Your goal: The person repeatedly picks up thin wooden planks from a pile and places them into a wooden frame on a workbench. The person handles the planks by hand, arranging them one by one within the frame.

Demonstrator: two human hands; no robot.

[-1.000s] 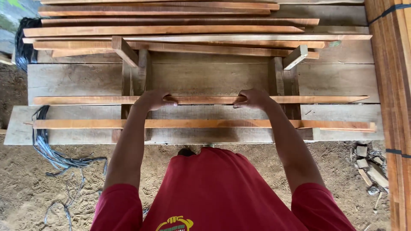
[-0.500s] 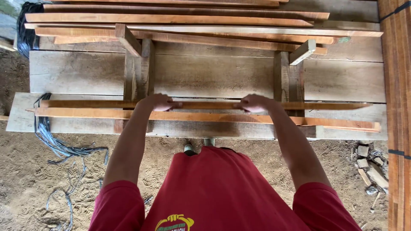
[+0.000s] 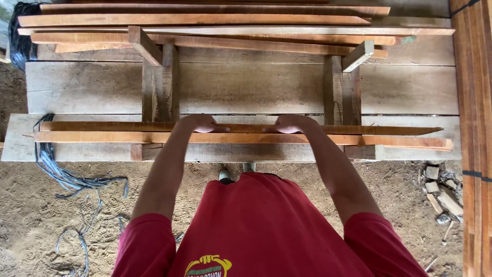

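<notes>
Two long reddish wooden strips lie side by side across the front of a rough plank bench point(image 3: 246, 87). My left hand point(image 3: 201, 123) and my right hand point(image 3: 289, 123) both grip the farther strip point(image 3: 102, 126), about a shoulder's width apart near its middle. The nearer strip point(image 3: 246, 138) lies pressed against it, just under my wrists. Both hands curl over the strip's top edge, so the fingertips are hidden.
More reddish strips point(image 3: 205, 20) are piled at the back of the bench. Two pairs of upright wooden blocks point(image 3: 161, 82) point(image 3: 341, 84) cross the bench. A stack of planks point(image 3: 471, 102) runs along the right. Grey cables point(image 3: 61, 174) and rubble point(image 3: 441, 190) lie on the sandy ground.
The strip in my hands has slid toward me until it rests against the nearer strip. My hands moved with it.
</notes>
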